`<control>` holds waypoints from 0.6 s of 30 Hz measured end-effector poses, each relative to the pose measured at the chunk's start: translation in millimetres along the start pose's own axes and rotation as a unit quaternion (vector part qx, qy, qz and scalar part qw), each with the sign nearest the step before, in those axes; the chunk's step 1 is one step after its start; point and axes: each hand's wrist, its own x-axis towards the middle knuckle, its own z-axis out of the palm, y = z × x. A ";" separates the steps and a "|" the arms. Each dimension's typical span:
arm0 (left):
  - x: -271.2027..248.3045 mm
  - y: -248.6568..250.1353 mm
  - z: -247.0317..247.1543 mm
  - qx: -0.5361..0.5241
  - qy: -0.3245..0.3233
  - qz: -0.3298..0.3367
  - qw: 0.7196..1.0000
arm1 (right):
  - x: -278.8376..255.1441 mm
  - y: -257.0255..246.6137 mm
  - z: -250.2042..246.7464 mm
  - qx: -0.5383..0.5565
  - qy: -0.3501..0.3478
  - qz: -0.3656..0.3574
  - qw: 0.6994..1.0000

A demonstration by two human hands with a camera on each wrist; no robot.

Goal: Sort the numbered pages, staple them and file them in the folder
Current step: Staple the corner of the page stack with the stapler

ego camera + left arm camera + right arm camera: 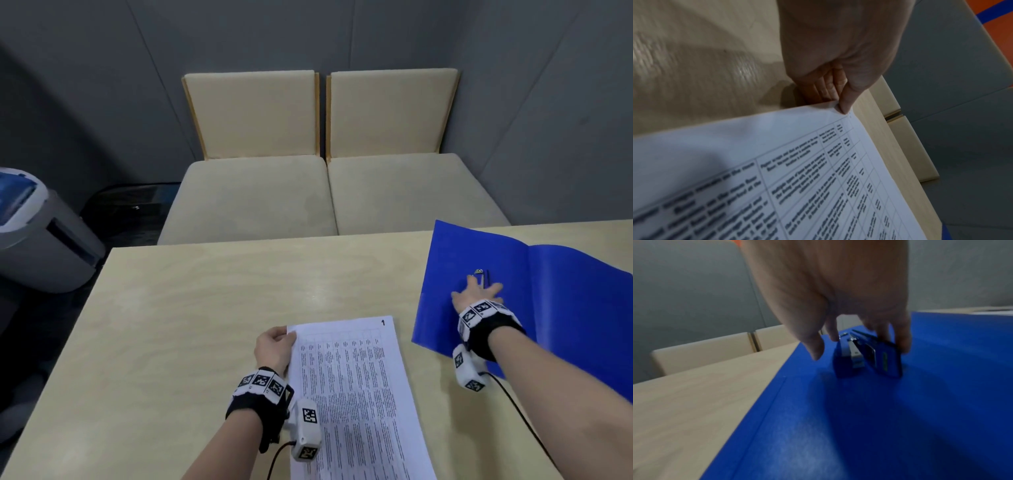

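A stack of printed pages [356, 394] lies on the table [205, 308] in front of me, with the sheet numbered 1 on top. My left hand [274, 346] pinches its top left corner, thumb on top [844, 105] and fingers beneath the pages [777, 162]. To the right, an open blue folder [565, 308] lies flat. On its left leaf stands a blue stapler [481, 275]. My right hand [476, 291] hovers over it with fingers spread. In the right wrist view the fingers [904, 344] reach down beside the stapler [865, 358], with the thumb apart from it.
Two beige cushioned chairs [257, 192] [404, 185] stand against the grey wall beyond the table's far edge. A grey and blue machine [41, 233] sits on the floor at the left. Bare tabletop stretches left of the pages.
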 end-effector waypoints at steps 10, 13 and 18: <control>2.1 -4.9 -4.8 -0.045 -0.047 0.001 0.998 | -15.3 -23.9 -3.0 0.468 -0.060 -0.024 0.881; 0.6 -2.3 -6.2 -0.059 -0.061 0.006 0.996 | -48.7 -56.5 -7.1 0.724 -0.237 -0.015 0.648; -2.5 -2.5 -6.0 -0.093 -0.074 0.013 0.993 | -100.2 -123.5 18.6 0.748 -0.405 0.021 0.526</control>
